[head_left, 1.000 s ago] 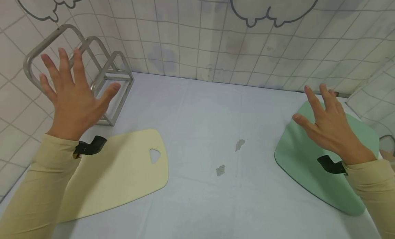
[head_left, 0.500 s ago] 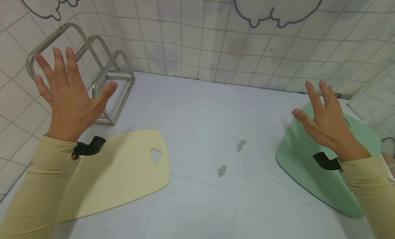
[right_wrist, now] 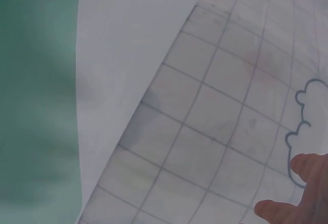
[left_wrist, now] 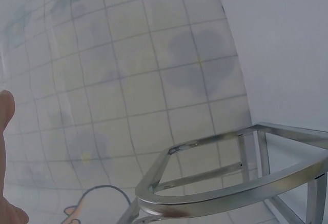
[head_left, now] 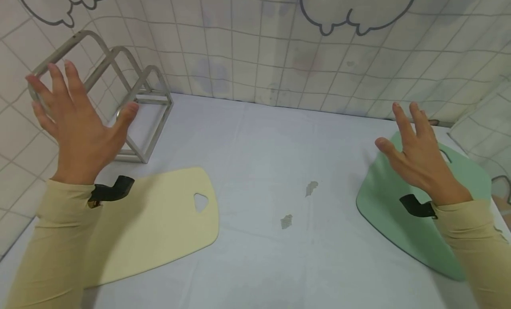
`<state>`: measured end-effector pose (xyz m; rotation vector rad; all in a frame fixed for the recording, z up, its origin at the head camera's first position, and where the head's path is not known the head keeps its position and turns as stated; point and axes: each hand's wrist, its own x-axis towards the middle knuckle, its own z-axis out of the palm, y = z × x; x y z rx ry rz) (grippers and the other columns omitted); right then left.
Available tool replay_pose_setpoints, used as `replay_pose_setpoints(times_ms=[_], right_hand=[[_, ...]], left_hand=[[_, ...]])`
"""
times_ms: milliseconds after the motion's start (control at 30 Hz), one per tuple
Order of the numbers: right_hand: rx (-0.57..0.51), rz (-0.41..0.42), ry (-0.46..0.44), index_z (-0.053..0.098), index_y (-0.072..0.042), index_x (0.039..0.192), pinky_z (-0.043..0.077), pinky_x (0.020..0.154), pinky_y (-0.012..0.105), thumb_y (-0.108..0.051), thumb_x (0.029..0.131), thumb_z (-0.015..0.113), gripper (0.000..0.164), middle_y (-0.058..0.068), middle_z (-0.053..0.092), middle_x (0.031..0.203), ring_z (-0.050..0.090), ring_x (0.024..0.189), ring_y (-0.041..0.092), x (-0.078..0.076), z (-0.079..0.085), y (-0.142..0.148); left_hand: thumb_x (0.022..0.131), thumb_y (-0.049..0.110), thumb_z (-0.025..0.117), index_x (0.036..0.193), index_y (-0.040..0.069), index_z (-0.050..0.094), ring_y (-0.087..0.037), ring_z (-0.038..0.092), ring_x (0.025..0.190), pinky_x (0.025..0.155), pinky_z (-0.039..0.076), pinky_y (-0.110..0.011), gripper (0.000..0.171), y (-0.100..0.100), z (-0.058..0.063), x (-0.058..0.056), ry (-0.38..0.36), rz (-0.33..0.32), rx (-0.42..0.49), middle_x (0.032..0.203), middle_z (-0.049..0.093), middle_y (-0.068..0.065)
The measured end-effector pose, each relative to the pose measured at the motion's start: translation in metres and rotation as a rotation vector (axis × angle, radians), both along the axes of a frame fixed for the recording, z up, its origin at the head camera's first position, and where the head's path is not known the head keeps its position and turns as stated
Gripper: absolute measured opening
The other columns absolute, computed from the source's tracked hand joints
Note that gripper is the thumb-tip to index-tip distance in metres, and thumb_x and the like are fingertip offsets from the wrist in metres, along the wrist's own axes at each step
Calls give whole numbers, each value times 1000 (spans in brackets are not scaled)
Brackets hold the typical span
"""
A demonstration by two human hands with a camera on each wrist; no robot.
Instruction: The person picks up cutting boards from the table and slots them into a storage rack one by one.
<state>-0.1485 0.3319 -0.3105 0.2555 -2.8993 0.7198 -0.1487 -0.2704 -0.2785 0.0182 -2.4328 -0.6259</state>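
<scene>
head view: rack (head_left: 135, 91) behind left fingers (head_left: 77, 88), green board (head_left: 415, 233) below right fingers (head_left: 405, 126)

from my remote seat i saw soft, even light in the head view, with blurry shadows on the yellow board (head_left: 159, 229) and green board (head_left: 383, 202); both wrist feeds were dimmer and hazy, the metal rack (left_wrist: 246, 191) glinting.
</scene>
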Motion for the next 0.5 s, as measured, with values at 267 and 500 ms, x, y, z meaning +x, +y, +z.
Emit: replay_pose_setpoints(times_ms=[267, 500], right_hand=[[-4, -10, -2, 2, -28, 168, -4, 117, 84, -60, 106, 42, 81, 13, -14, 175, -14, 161, 47, 0, -1, -2], [-10, -5, 6, 2, -29, 168, -3, 116, 85, -59, 106, 43, 80, 13, -13, 175, -14, 161, 45, -2, -2, -4]], left_hand=[[84, 92, 42, 166, 12, -2, -49, -23, 158, 125, -23, -60, 123, 1, 1, 0, -36, 10, 58, 176, -13, -12], [84, 90, 46, 167, 22, -8, -39, -27, 160, 124, -24, -61, 120, 1, -1, 0, -108, 41, 120, 175, -18, -9]])
